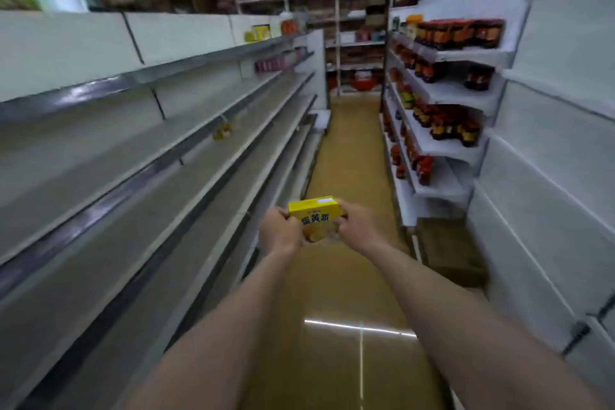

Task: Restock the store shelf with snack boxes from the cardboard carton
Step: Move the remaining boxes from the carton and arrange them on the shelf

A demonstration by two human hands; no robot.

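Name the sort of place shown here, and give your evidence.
Probably a small shop aisle: long tiered shelves on both sides, rows of bottles on the right, and a yellow snack box held in both hands.

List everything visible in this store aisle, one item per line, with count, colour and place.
snack box: one, yellow, held out over the aisle between both hands
left shelves: several tiers, grey-white, mostly bare, along the left side
far boxes: a few, yellow, far end of the top left shelf
pink packs: a row, pink, far end of a left shelf, too blurred to count
small item: one, yellowish, on a middle left shelf, too blurred to identify
right shelves: several tiers, white, right of the aisle
bottles: many, red and dark, on the right shelves
floor: tan, glossy, down the middle
back rack: one, at the aisle's end, holding assorted goods
left hand: grips the box's left end
right hand: grips the box's right end
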